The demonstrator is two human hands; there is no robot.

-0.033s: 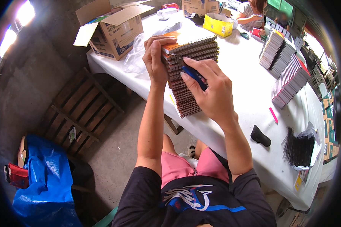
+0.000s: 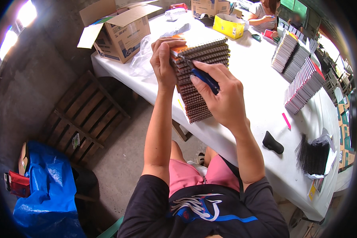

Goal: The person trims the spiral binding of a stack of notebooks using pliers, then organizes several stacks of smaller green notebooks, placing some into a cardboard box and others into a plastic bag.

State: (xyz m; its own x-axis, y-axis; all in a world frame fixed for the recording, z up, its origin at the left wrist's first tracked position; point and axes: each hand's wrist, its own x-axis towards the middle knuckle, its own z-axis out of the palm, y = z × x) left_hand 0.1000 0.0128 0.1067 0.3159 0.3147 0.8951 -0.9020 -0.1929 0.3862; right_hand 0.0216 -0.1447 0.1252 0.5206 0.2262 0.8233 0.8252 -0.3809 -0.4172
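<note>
Blue-handled pliers [image 2: 206, 81], shifted slightly toward three o'clock, sit gripped in the right hand [image 2: 226, 92], the left hand [image 2: 163, 60] clamps the ten-o'clock corner of the spiral-notebook stack [image 2: 193, 99] at twelve o'clock, and a slip could bend coil wire [image 2: 204, 47] or nick skin.

You wear a black T-shirt [image 2: 230, 200] with short sleeves [image 2: 148, 190] and a white, blue and red chest print [image 2: 196, 207] trailing a blue stripe [image 2: 238, 219]. Your shorts [image 2: 185, 176] are pink; one visible shoe [image 2: 201, 159] looks dark.
</note>
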